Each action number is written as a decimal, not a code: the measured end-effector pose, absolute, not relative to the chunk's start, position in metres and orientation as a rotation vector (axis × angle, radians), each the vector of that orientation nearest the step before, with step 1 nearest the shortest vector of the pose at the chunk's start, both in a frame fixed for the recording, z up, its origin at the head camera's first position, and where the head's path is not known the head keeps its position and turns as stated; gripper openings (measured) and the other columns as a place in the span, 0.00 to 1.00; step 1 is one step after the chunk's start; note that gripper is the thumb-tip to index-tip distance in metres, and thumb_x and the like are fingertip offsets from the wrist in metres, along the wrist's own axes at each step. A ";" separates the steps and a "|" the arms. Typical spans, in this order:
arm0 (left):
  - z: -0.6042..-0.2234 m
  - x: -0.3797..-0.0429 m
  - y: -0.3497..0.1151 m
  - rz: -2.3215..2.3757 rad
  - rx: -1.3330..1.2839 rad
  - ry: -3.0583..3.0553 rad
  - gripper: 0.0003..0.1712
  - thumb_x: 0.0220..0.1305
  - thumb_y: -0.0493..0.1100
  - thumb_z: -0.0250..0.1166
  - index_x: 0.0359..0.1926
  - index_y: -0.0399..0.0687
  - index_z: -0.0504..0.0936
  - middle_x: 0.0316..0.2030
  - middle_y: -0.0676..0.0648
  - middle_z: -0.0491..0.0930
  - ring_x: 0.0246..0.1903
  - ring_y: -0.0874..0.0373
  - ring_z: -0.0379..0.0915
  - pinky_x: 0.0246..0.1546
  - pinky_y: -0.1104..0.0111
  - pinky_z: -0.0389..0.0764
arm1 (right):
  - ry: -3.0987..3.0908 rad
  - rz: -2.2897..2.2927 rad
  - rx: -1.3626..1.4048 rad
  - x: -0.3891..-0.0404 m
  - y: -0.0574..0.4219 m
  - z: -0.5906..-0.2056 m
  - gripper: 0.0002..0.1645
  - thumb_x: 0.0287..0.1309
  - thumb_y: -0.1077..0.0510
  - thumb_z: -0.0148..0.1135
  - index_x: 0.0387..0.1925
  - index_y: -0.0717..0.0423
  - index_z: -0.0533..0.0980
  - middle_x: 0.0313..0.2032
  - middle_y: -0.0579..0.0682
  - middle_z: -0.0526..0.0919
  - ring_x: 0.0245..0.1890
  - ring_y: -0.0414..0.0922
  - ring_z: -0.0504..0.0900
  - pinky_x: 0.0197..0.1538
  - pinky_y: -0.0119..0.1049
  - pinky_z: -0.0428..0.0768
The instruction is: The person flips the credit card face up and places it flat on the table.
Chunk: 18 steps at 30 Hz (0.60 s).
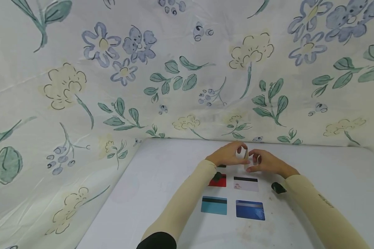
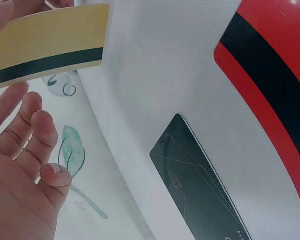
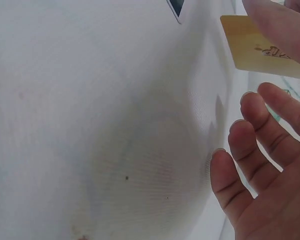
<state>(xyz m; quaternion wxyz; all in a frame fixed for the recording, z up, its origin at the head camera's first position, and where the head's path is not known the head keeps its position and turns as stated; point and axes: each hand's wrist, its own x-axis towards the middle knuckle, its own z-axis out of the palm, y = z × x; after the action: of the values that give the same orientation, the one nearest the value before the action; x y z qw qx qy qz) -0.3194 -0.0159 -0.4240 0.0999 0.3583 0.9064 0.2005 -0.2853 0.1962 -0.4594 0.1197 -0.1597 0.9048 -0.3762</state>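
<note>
My left hand (image 1: 229, 154) pinches a gold bank card (image 2: 52, 37) by its edges, thumb above and a fingertip at the lower edge in the left wrist view. That side carries a dark stripe. The card stands upright above the table, almost edge-on in the head view. On its other side, my right hand (image 1: 268, 162) is close by with fingers loosely bent. In the right wrist view its fingertips (image 3: 225, 165) are apart from the gold face, while its thumb overlaps it; whether the thumb touches cannot be told.
On the white table (image 1: 162, 173) lie a blue card (image 1: 250, 210), a teal card (image 1: 214, 206), a pale card (image 1: 246, 184), a red card (image 2: 270, 95) and a black card (image 2: 190, 175). The left forearm partly covers the red one. Behind hangs a flowered cloth (image 1: 174, 103).
</note>
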 end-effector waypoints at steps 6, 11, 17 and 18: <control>-0.422 -0.317 -0.013 0.611 1.049 2.672 0.36 0.65 0.64 0.68 0.67 0.53 0.74 0.49 0.50 0.76 0.46 0.59 0.71 0.43 0.71 0.74 | 2.650 -1.096 -0.467 -0.286 0.197 -0.461 0.40 0.52 0.46 0.80 0.58 0.62 0.73 0.39 0.53 0.76 0.39 0.47 0.73 0.40 0.38 0.75; -0.420 -0.316 -0.011 0.639 1.043 2.650 0.36 0.65 0.64 0.68 0.67 0.53 0.74 0.50 0.49 0.76 0.47 0.58 0.71 0.44 0.71 0.74 | 2.646 -1.094 -0.459 -0.286 0.197 -0.461 0.38 0.52 0.46 0.80 0.56 0.61 0.73 0.38 0.53 0.76 0.40 0.47 0.73 0.41 0.38 0.75; -0.418 -0.316 -0.010 0.676 1.051 2.625 0.36 0.66 0.63 0.68 0.67 0.51 0.73 0.51 0.47 0.77 0.48 0.58 0.70 0.44 0.71 0.73 | 2.637 -1.113 -0.468 -0.285 0.199 -0.461 0.34 0.51 0.48 0.80 0.53 0.60 0.74 0.38 0.53 0.76 0.39 0.47 0.73 0.41 0.39 0.75; -0.419 -0.316 -0.010 0.679 1.055 2.622 0.36 0.66 0.63 0.67 0.67 0.51 0.73 0.51 0.47 0.77 0.48 0.58 0.70 0.44 0.71 0.73 | 2.638 -1.113 -0.471 -0.285 0.199 -0.462 0.34 0.51 0.48 0.80 0.53 0.60 0.74 0.38 0.53 0.76 0.39 0.47 0.73 0.40 0.39 0.75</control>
<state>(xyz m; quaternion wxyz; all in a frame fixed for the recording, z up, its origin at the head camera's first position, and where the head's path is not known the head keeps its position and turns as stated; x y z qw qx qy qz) -0.3157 -0.0100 -0.4187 0.1171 0.3603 0.8959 0.2321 -0.2852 0.1990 -0.4617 0.1198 -0.1612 0.9026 -0.3808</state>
